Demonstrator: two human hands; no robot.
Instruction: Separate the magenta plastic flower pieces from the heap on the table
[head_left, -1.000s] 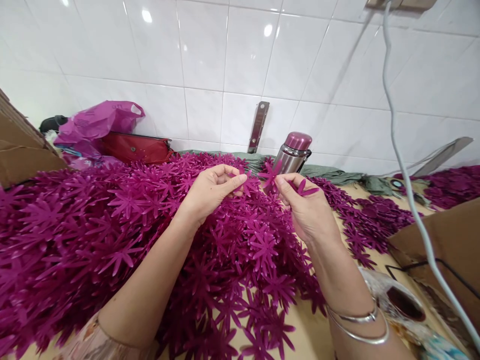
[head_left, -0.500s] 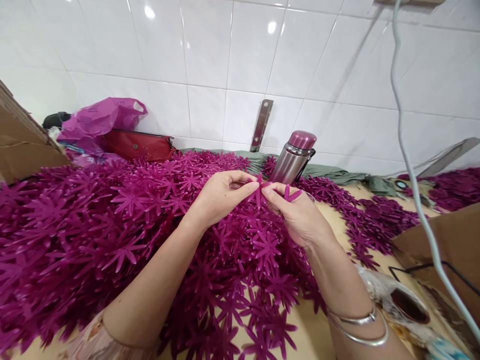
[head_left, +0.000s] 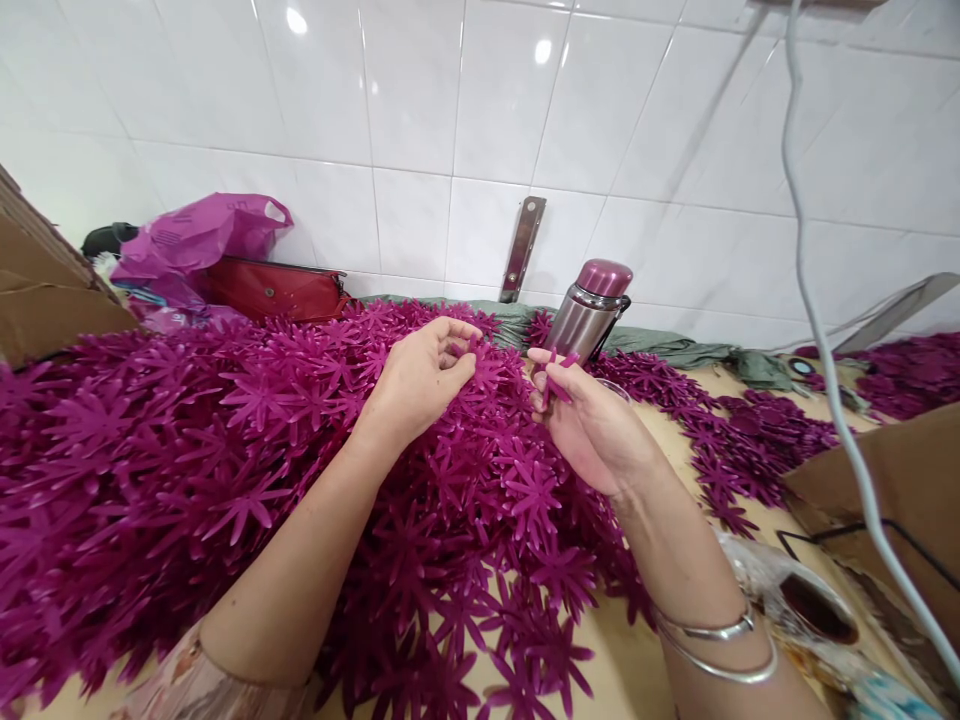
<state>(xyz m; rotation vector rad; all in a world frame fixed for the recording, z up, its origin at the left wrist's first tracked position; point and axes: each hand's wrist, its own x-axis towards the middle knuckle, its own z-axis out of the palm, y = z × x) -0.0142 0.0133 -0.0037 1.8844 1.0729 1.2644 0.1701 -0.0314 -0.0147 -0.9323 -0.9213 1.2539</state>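
A large heap of magenta star-shaped plastic flower pieces [head_left: 262,500] with narrow petals spreads beneath both hands. Above its far middle, my left hand [head_left: 416,385] has its thumb and fingers apart. Some magenta shows between them, and I cannot tell it from the heap behind. My right hand [head_left: 592,410], palm partly turned up, pinches a small magenta flower piece [head_left: 556,378] between thumb and fingers. Part of that piece is hidden by the thumb. A gap separates the two hands.
A steel flask [head_left: 589,315] with a magenta lid stands beyond my right hand. At the back left are a red purse [head_left: 277,290] and a purple plastic bag [head_left: 202,235]. Cardboard boxes [head_left: 892,490] flank both sides. A pale cable [head_left: 814,300] hangs at the right.
My hands were together at one magenta flower piece. They have since parted: the left moved left and slightly up, its fingers spreading, while the right turned its palm up, keeping a piece.
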